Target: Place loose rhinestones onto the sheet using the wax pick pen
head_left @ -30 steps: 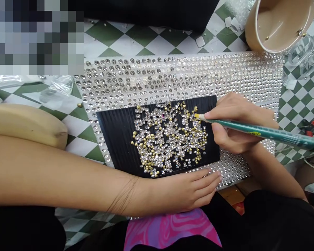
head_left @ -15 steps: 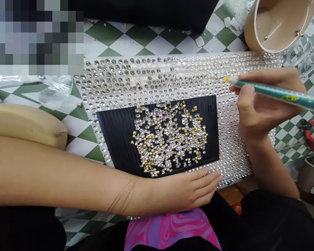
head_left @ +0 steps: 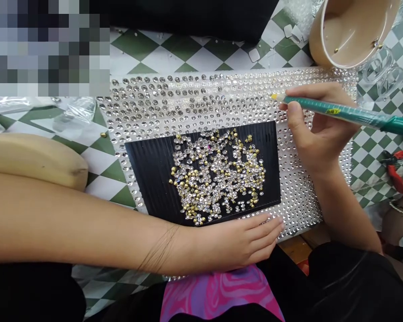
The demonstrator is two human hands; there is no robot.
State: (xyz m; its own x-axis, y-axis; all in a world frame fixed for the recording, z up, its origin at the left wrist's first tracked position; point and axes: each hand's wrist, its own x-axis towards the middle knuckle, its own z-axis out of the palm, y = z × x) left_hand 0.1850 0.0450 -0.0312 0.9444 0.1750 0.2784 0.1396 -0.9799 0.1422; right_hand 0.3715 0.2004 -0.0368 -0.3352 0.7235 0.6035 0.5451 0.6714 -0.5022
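Observation:
My right hand (head_left: 317, 127) pinches a green pencil-like pen (head_left: 342, 112) with a pale yellow tip. The tip is over the upper rows of a sheet set with clear rhinestones (head_left: 147, 105); I cannot tell whether it touches. On the sheet lies a black ribbed board (head_left: 144, 179). Loose rhinestones (head_left: 218, 174), clear-faced with gold backs, are scattered across it, some face up and some upside down. My left hand (head_left: 255, 239) rests flat along the sheet's near edge, below the board, fingers stretched out and holding nothing.
A beige cup (head_left: 352, 36) with a few stones inside tilts at the upper right. Red-handled pliers (head_left: 398, 172) lie at the right, near clear plastic rings (head_left: 384, 74). A yellowish rounded object (head_left: 36, 158) is at the left. A black object (head_left: 195, 20) stands at the back.
My right hand and the green pen have moved left along the upper rows of the sheet. My left hand and the board have stayed in place.

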